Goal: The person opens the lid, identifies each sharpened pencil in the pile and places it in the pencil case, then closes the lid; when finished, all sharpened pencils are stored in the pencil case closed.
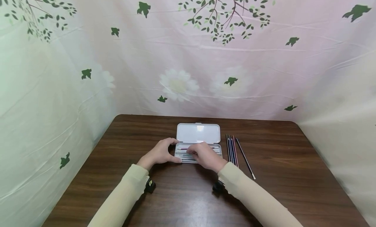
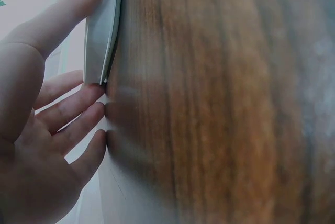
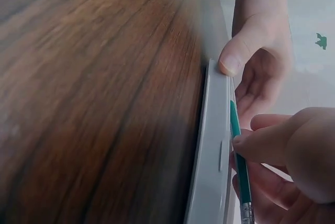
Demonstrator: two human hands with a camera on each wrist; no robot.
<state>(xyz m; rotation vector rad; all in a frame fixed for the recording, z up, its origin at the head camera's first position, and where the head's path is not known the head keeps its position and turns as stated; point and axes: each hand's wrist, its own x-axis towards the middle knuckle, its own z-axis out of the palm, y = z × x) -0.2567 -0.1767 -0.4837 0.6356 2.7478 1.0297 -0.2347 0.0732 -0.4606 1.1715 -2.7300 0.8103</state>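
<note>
A white pencil case [image 1: 198, 133] lies on the table with its lid raised at the back and several pencils [image 1: 215, 148] inside. My left hand [image 1: 160, 152] holds the case's left end, thumb at the front corner and forefinger near the hinge. In the left wrist view, the thumb [image 2: 63, 17] touches the rim while the other fingers curve beside the end. My right hand [image 1: 205, 155] is over the tray. The right wrist view shows its thumb and fingers pinching a green pencil [image 3: 239, 153] with a silver ferrule, along the front rim; its lower end is cut off there.
Several dark and red pencils [image 1: 231, 148] lie side by side to the right of the case. A separate dark pencil [image 1: 245, 157] with a white tip lies slanted farther right. The brown wooden table [image 1: 279, 155] ends at a printed cloth [image 1: 199, 103].
</note>
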